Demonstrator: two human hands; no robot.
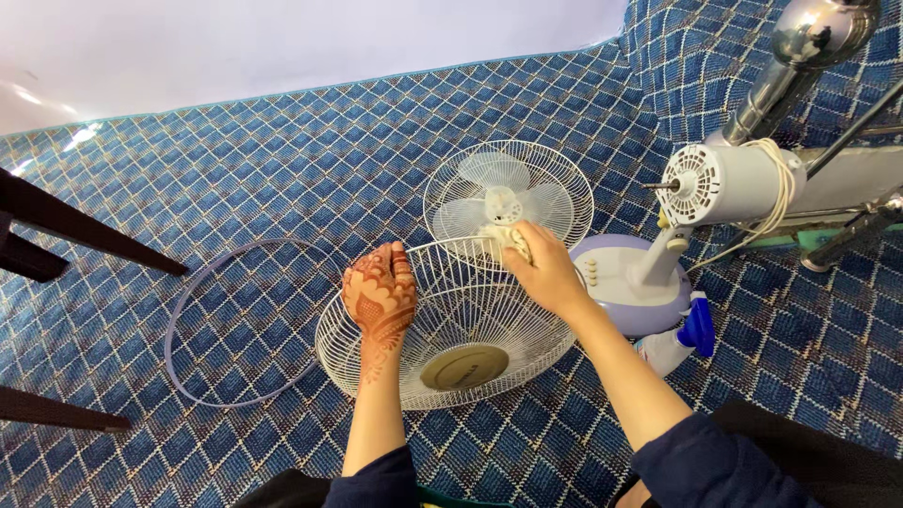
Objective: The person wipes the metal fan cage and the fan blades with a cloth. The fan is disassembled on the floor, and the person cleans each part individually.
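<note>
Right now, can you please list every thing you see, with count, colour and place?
front fan grill: one, white with tan centre disc, on the carpet, held by both hands
cloth: one, pale yellow, in the right hand on the grill rim
rear grill with blades: one, white, behind
ring: one, lilac, left on the carpet
fan body: one, white and lilac, right
spray bottle: one, white with blue head, beside the fan body
carpet: one, blue
left hand: one, hennaed, on the grill rim
right hand: one, gripping the cloth
</note>
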